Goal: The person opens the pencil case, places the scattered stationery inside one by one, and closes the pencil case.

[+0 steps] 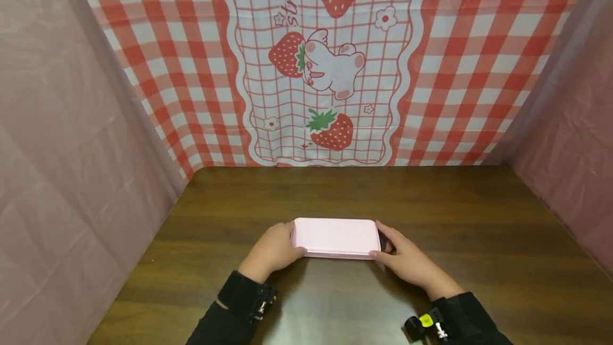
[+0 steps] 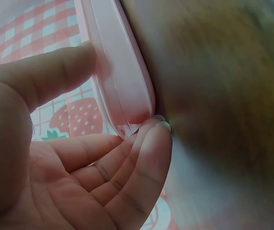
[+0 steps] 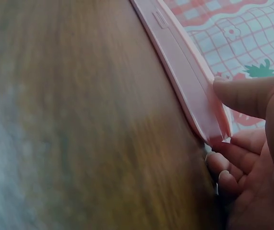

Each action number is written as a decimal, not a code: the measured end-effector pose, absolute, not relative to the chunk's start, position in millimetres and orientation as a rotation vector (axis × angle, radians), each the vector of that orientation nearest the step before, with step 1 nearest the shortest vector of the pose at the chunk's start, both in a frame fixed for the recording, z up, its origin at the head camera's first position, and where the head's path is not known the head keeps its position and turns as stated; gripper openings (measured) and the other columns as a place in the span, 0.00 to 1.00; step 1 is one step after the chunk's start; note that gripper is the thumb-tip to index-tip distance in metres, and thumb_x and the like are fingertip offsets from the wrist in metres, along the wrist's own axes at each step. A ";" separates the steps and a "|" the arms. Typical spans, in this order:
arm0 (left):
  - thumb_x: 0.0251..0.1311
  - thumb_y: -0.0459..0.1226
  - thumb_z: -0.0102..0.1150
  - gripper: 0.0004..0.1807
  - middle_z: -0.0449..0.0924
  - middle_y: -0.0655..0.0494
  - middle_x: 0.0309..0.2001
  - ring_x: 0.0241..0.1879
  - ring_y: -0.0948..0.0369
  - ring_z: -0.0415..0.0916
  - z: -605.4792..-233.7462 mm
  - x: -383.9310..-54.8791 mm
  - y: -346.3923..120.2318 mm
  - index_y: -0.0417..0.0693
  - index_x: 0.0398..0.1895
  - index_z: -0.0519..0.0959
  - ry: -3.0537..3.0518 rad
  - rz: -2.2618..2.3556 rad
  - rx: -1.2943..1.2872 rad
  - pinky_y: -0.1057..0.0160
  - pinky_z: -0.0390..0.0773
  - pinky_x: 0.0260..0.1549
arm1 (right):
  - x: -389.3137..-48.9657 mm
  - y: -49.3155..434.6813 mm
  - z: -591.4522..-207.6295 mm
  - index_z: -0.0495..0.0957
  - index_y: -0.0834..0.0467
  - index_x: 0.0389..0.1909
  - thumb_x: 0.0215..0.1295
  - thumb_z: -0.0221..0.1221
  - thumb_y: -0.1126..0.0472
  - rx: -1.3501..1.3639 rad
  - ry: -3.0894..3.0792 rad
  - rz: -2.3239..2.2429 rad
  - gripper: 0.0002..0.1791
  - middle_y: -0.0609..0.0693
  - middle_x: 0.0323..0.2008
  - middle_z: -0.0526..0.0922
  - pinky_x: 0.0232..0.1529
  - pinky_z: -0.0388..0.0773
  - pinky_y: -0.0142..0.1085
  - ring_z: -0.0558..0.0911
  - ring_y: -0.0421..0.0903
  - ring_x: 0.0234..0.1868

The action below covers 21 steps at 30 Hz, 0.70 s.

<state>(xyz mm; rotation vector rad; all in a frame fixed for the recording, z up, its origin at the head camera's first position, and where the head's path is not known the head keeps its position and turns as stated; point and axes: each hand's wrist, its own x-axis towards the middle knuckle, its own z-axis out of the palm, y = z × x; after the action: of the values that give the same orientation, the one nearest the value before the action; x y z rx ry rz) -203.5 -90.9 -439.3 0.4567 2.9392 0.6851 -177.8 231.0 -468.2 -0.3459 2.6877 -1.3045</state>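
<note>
A pink, flat rectangular case point(image 1: 335, 235) with rounded corners lies crosswise in front of me, its lid closed. My left hand point(image 1: 274, 249) holds its left end, with the thumb at the near edge and the fingers curled around the end. At the opposite end my right hand point(image 1: 404, 257) grips in the same way. A seam runs along the side of the case point(image 2: 120, 62) in the left wrist view. The right wrist view shows a small raised tab on the case's side point(image 3: 189, 81). Whether its underside touches the table I cannot tell.
The brown wooden table point(image 1: 335, 190) stretches around the case. Behind it hangs a red-and-white checked cloth point(image 1: 191, 57) printed with strawberries. Pink curtains point(image 1: 62, 174) enclose both sides. Both wrists wear black bands with small devices point(image 1: 423, 323).
</note>
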 end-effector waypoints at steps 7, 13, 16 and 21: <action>0.57 0.44 0.73 0.41 0.79 0.34 0.59 0.60 0.43 0.77 -438.1 -201.5 -90.8 0.28 0.68 0.70 2.937 0.695 0.450 0.46 0.74 0.60 | -178.9 231.1 -472.0 0.56 0.66 0.78 0.69 0.67 0.50 -0.337 2.705 -1.286 0.47 0.54 0.41 0.70 0.38 0.66 0.37 0.70 0.49 0.41; 0.62 0.45 0.70 0.45 0.72 0.33 0.67 0.66 0.43 0.71 -437.5 -200.1 -91.9 0.28 0.74 0.63 2.882 0.801 0.447 0.46 0.69 0.64 | -178.3 230.3 -471.4 0.57 0.69 0.77 0.67 0.68 0.52 -0.360 2.728 -1.313 0.47 0.55 0.43 0.70 0.38 0.66 0.36 0.70 0.48 0.40; 0.63 0.45 0.68 0.45 0.69 0.33 0.70 0.69 0.43 0.68 -436.5 -198.1 -93.6 0.28 0.75 0.60 2.869 0.831 0.444 0.45 0.67 0.66 | -177.4 229.6 -469.3 0.57 0.70 0.77 0.67 0.68 0.53 -0.366 2.727 -1.320 0.46 0.55 0.43 0.70 0.38 0.66 0.36 0.70 0.48 0.40; 0.64 0.44 0.67 0.44 0.69 0.36 0.70 0.69 0.44 0.68 -436.0 -193.6 -95.2 0.31 0.76 0.60 2.871 0.825 0.466 0.45 0.67 0.66 | -176.2 229.1 -469.6 0.57 0.71 0.76 0.67 0.69 0.54 -0.365 2.737 -1.315 0.46 0.54 0.42 0.70 0.39 0.66 0.37 0.70 0.48 0.41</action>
<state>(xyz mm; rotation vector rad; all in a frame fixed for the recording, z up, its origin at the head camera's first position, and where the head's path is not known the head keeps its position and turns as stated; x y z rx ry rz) -193.6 -95.2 -436.0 0.4656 2.8707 0.8255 -176.2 229.1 -469.6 -0.3646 2.7368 -1.3151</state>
